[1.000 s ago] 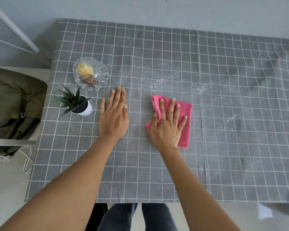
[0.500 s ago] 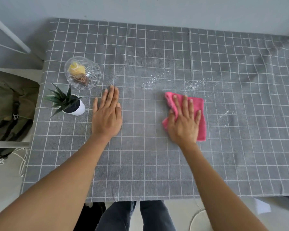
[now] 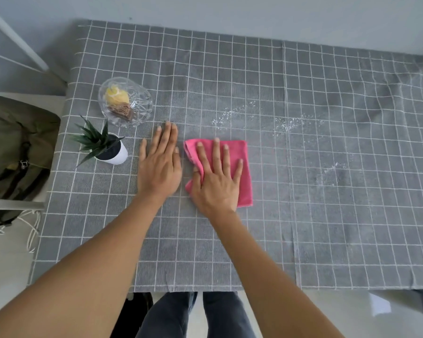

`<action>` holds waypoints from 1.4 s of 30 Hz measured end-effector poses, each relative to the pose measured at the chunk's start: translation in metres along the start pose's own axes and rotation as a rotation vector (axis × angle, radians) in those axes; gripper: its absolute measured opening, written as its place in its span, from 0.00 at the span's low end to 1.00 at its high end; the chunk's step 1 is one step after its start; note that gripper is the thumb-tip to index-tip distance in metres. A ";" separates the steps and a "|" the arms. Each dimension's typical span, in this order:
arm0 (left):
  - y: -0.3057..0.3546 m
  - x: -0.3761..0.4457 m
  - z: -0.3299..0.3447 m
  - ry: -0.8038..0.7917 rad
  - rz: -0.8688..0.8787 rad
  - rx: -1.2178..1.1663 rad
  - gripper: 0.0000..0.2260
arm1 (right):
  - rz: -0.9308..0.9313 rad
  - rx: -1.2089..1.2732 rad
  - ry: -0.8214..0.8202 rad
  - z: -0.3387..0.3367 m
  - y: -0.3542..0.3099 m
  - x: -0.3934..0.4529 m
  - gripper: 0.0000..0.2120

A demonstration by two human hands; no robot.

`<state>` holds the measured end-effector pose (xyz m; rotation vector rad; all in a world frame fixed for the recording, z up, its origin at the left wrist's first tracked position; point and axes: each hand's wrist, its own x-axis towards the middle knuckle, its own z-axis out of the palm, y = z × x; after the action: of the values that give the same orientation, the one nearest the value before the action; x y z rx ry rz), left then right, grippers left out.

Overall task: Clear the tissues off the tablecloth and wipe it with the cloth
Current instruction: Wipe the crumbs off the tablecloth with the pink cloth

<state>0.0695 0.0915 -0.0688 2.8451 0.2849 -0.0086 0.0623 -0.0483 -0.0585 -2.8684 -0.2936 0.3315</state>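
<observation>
The grey tablecloth [image 3: 303, 215] with its white grid lines fills nearly the whole view, running from the wall at the far edge down to the near edge, where dark trouser legs [image 3: 195, 315] show below it. Off the left edge sits an olive-green bag [image 3: 12, 152], with white cord [image 3: 32, 230] trailing on the floor beneath it. Both forearms reach in from the bottom. The left hand [image 3: 160, 167] lies flat on the tablecloth, palm down, fingers straight and held close together with the thumb out to the side, holding nothing. Just beside it, the right hand [image 3: 216, 181] presses down on the pink cloth [image 3: 242, 172], fingers straight and fanned apart across it, thumb at the bunched left edge of the fabric. The cloth lies folded near the middle of the tablecloth, a little toward the left, its right half peeking out from under the hand. Up and to the left stands a clear cut-glass dish [image 3: 126, 102] with something yellow and something brown inside. Just nearer, a small spiky green plant in a white pot [image 3: 110, 152] sits close to the left hand. Beyond the cloth, white specks [image 3: 232, 115] are scattered in patches on the tablecloth, with more of the white specks further right, well apart from both hands.
</observation>
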 end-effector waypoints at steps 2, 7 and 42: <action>0.000 0.000 0.000 -0.001 0.005 0.005 0.24 | -0.052 0.019 0.000 -0.002 0.006 0.000 0.28; -0.001 0.000 -0.001 -0.009 0.007 -0.002 0.23 | -0.071 -0.037 0.029 -0.015 0.057 0.009 0.27; 0.000 -0.001 -0.003 -0.036 -0.004 0.014 0.24 | 0.232 -0.016 0.102 -0.041 0.114 0.056 0.26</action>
<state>0.0689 0.0925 -0.0662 2.8551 0.2841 -0.0623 0.1455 -0.1530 -0.0603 -2.9271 0.0562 0.2231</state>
